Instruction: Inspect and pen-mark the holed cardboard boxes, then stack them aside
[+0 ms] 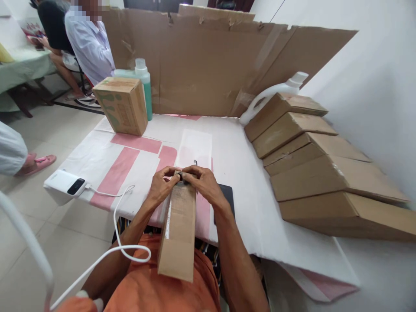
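A long, narrow cardboard box (182,229) lies lengthwise toward me, its near end over my lap and its far end at the table. My left hand (162,184) grips the far end from the left, thumb pressed on the top edge. From the right, my right hand (203,180) holds that same end, fingers bent over it. Between the thumbs is a small dark spot, and I cannot tell whether it is a hole or an object. Just beyond the right fingers a thin dark hooked tip (195,162) sticks up. A flat black item (227,197) lies partly under my right forearm.
Several cardboard boxes (308,173) lean in a row at right, beside a white jug (276,93). Another box (125,106) and a green bottle (147,93) stand back left. A cardboard panel (201,60) closes the back. A white cable (118,225) runs from a power bank (65,184).
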The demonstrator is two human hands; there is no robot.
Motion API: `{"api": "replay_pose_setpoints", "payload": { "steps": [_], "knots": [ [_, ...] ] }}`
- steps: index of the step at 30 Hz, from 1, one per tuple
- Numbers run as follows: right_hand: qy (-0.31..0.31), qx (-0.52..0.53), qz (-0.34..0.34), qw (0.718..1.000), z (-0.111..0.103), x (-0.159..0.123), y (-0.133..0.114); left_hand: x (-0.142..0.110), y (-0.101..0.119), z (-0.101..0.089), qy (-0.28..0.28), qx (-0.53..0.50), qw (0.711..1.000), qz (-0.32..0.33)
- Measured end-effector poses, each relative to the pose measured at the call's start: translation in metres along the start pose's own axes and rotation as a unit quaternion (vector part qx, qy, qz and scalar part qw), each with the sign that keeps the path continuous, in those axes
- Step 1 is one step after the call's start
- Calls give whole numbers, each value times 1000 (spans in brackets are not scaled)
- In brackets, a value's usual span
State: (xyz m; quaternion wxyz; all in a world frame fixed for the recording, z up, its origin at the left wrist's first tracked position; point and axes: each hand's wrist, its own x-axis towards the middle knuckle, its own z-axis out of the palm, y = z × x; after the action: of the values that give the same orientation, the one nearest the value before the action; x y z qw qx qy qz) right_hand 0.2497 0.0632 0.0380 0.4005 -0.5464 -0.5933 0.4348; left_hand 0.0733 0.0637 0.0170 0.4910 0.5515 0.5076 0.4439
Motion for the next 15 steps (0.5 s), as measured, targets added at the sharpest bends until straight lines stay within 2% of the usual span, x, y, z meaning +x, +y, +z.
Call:
{"api": "replay_pose_setpoints", "payload": {
  "steps": [2,4,6,8,11,15],
  "knots": [
    [38,45,51,997,-15,0,15,-1,0,-1,16,7,1000,-6],
    [103,1,123,987,-29,1,32,-2,0,-1,32,10,999,-10],
    [138,-76,174,972,-37,2,47,-3,-1,-1,42,9,999,-12],
    [137,-124,193,964,-36,4,58,-2,-1,-1,50,11,999,-13],
    [120,-161,203,958,-25,12,66,-2,0,0,56,16,998,-15],
    [84,-133,203,967,-12,17,66,-6,-3,-2,36,17,999,-7]
  ]
}}
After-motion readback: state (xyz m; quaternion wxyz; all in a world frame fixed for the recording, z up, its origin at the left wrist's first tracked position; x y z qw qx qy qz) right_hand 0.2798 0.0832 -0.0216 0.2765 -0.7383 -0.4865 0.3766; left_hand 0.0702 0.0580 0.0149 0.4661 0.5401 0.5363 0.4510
